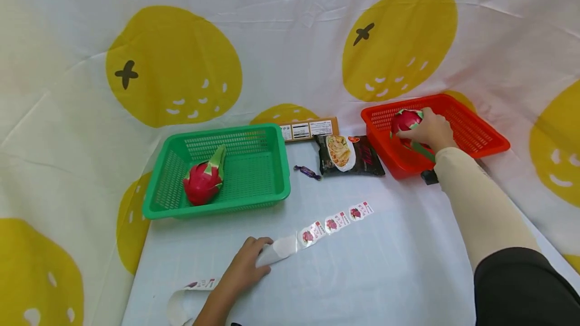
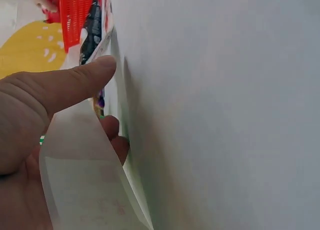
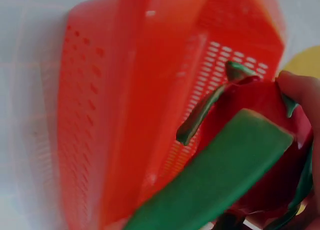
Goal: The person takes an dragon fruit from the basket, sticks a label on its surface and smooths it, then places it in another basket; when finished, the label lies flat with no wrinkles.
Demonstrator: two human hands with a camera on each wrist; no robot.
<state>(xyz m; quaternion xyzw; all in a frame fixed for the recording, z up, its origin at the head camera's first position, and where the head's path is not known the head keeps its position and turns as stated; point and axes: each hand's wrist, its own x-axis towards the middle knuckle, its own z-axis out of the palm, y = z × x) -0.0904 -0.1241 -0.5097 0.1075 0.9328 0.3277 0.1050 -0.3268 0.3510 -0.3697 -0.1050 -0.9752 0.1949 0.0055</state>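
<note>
My right hand (image 1: 432, 130) grips a red dragon fruit (image 1: 406, 120) with green leaf tips, inside the outline of the red basket (image 1: 482, 137). In the right wrist view, fingers wrap one side of the dragon fruit (image 3: 260, 115), and a long green leaf (image 3: 220, 175) sticks out toward the camera. Low on the table, my left hand (image 1: 248, 263) holds a strip of stickers (image 1: 312, 234) between thumb and fingers. Dragon fruit pictures show on its far end; the near end curls beside the wrist. Another dragon fruit (image 1: 202, 183) lies in the green basket (image 1: 265, 175).
Between the baskets lie a black food packet (image 1: 362, 157), a small purple-wrapped candy (image 1: 308, 172) and a brown box (image 1: 312, 129) against the back cloth. A black object (image 1: 429, 177) shows partly beneath the red basket. Cloth (image 1: 290, 64) with yellow fruit prints rises behind the table.
</note>
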